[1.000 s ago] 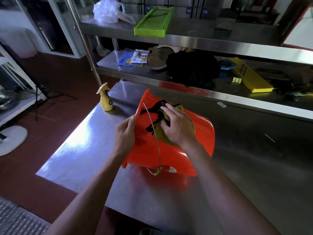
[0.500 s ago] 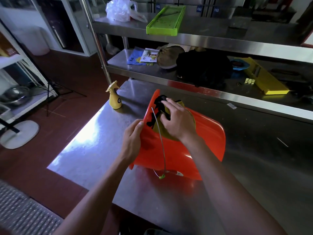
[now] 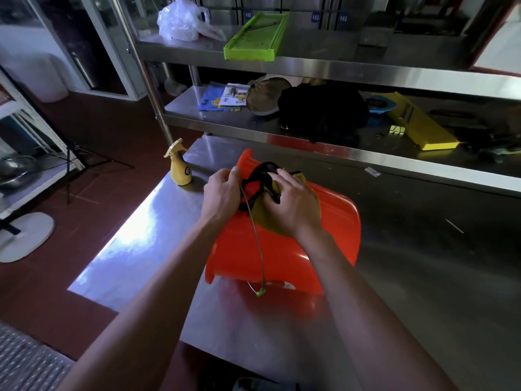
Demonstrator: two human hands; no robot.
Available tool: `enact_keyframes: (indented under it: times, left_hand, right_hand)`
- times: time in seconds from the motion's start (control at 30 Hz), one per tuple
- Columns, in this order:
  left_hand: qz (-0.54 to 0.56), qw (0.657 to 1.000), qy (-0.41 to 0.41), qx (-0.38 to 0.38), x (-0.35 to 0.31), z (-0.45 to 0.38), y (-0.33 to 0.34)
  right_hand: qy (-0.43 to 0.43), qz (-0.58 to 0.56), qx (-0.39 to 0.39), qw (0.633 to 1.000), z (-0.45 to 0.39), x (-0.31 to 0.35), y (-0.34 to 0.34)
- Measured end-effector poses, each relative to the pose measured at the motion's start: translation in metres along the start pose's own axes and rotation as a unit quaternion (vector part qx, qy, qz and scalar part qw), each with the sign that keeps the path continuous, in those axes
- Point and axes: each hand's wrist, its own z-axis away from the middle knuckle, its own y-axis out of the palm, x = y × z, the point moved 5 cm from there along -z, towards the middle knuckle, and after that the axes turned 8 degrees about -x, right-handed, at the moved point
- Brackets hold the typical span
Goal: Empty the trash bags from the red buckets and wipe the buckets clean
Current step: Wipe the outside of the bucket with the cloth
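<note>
A red bucket (image 3: 332,235) lies on its side on the steel table (image 3: 423,277), its rim toward the left and its wire handle (image 3: 255,235) draped across it. My left hand (image 3: 222,193) grips the upper rim with curled fingers. My right hand (image 3: 293,204) presses a yellow-green cloth (image 3: 262,215) against the bucket's side. Black strips of trash bag (image 3: 259,176) hang at the rim between both hands.
A yellow spray bottle (image 3: 180,167) stands on the table's far left corner. Steel shelves behind hold a green tray (image 3: 256,38), a white plastic bag (image 3: 180,22), a black bundle (image 3: 324,117) and a yellow tool (image 3: 420,125). The table's left edge drops to red floor.
My left hand has slid up the bucket's rim from its middle to the top edge. My right hand with the cloth stays on the bucket's side. The view has shifted slightly.
</note>
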Motion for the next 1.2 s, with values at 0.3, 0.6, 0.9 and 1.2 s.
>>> enact_keyframes:
  times: [0.3,0.6,0.9,1.2]
  left_hand:
    - [0.024,0.999,0.027,-0.021,0.001,0.007,-0.004]
    - [0.021,0.999,0.03,-0.018,0.001,0.013,-0.007]
    - [0.082,0.996,0.044,0.008,0.007,0.033,-0.014]
    - [0.132,0.986,0.097,0.034,0.022,0.057,-0.007]
  right_hand:
    - [0.086,0.001,-0.04,0.995,0.024,-0.062,-0.026]
    - [0.179,-0.004,-0.083,0.98,0.049,-0.107,-0.052]
    - [0.136,0.025,-0.081,0.987,0.07,-0.092,-0.05]
    - [0.005,0.006,-0.064,0.998,0.05,-0.012,-0.024]
